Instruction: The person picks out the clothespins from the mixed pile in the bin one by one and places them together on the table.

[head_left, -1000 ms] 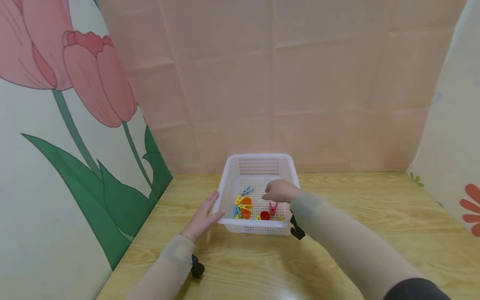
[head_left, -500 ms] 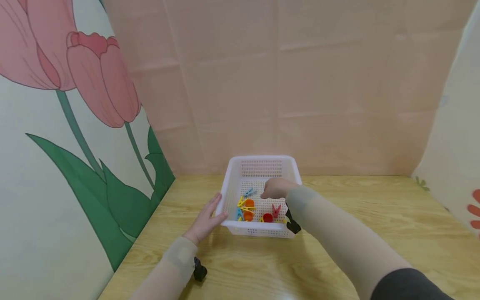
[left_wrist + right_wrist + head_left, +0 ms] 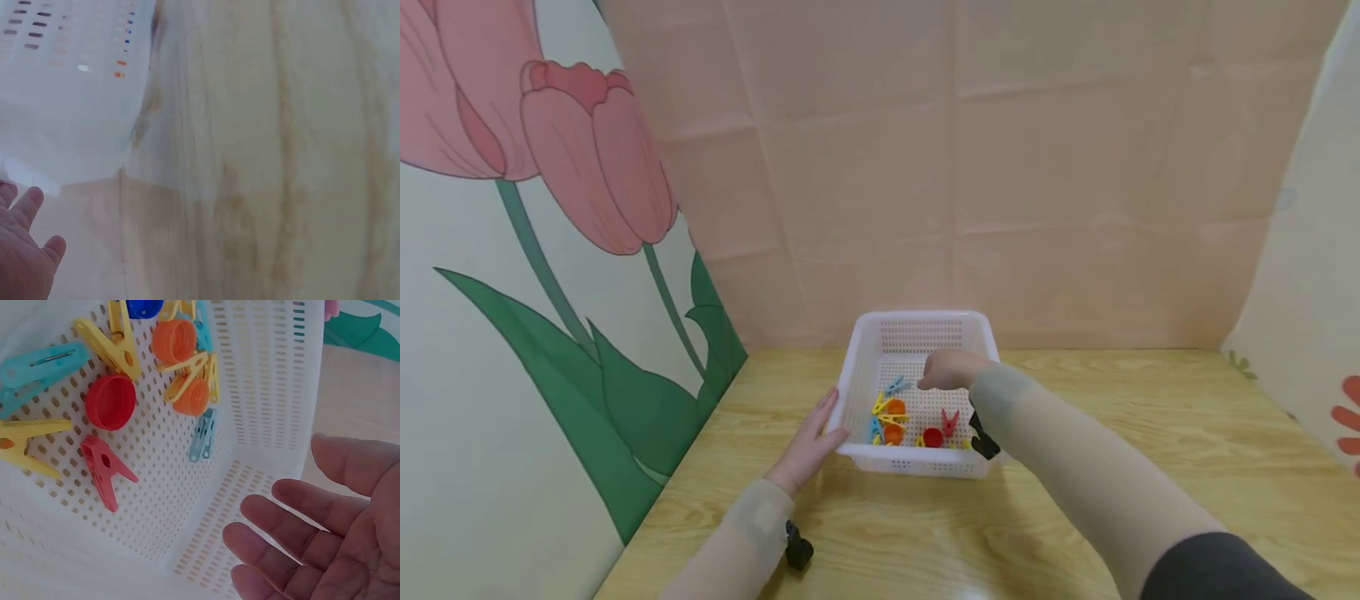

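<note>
The right hand (image 3: 953, 369) hovers empty and loose-fingered, and just leftward, near the basket's (image 3: 922, 316) back left corner, lies a blue clothespin (image 3: 199, 436), roughly end-on.

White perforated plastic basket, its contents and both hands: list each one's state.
White perforated plastic basket: upright, uncovered
Red round plastic cap: hollow side up
Blue round plastic cap: cropped, unclear
Red plastic clothespin: clamped to nothing
Yellow plastic clothespins: lying inside
Turquoise plastic clothespins: lying inside
Orange round plastic caps: among clothespins
Left hand: touching basket's rim
Right hand: empty, above basket
</note>
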`<state>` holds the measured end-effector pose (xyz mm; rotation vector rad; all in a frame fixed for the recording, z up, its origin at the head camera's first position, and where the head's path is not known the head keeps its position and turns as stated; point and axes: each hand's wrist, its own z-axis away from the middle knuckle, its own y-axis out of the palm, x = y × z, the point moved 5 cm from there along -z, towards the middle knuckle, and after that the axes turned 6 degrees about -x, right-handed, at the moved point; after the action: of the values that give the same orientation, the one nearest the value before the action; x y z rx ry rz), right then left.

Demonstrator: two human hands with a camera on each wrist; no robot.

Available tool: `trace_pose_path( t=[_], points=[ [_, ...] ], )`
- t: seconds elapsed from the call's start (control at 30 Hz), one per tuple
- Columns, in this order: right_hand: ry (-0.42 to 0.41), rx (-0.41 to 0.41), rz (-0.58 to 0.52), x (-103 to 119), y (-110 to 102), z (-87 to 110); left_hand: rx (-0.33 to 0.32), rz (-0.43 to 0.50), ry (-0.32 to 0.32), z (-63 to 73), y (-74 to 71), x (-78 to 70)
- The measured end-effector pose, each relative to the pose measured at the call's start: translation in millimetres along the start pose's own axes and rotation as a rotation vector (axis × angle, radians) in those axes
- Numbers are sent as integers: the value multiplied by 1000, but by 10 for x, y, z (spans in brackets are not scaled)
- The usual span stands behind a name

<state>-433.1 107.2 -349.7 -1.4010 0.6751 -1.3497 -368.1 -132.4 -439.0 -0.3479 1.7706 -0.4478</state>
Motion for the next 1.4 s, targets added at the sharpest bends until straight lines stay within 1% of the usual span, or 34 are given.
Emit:
trace_pose_path(
  t=[0.17, 0.27, 0.37, 0.5, 0.67, 0.73, 0.8, 0.9, 1.0, 1.1, 1.23, 1.3, 1.4],
  points=[
    [-17, -49, 7, 51, -2, -29, 7, -6, 1, 82, -33, 13],
    [-5, -53, -19, 55, 58, -45, 16, -10, -12, 154, -45, 19],
    [42, -35, -54, 40, 153, -65, 24, -6, -25, 231, -57, 10],
    [100, -20, -57, 6, 281, -107, 32, 5, -38, 315, -78, -7],
    [194, -18, -60, -91, 429, -160, 42, 14, -33, 389, -92, -22],
    [237, -11, -80, -123, 475, -152, 46, 13, -11, 405, -93, -27],
    [259, -3, -90, -135, 515, -136, 50, 7, 1, 412, -98, -24],
    [288, 0, -145, -157, 585, -126, 51, -3, 25, 422, -113, -19],
    [301, -12, -162, -179, 653, -142, 58, -3, 21, 438, -131, -4],
    [304, -25, -132, -198, 712, -172, 63, 3, 17, 460, -148, 8],
    [291, -29, -41, -205, 782, -196, 62, 6, 14, 479, -172, 23],
    [296, -27, -17, -206, 817, -194, 64, 4, 15, 485, -182, 32],
    [334, -31, -56, -202, 857, -162, 66, 5, 19, 501, -197, 41]
  ],
)
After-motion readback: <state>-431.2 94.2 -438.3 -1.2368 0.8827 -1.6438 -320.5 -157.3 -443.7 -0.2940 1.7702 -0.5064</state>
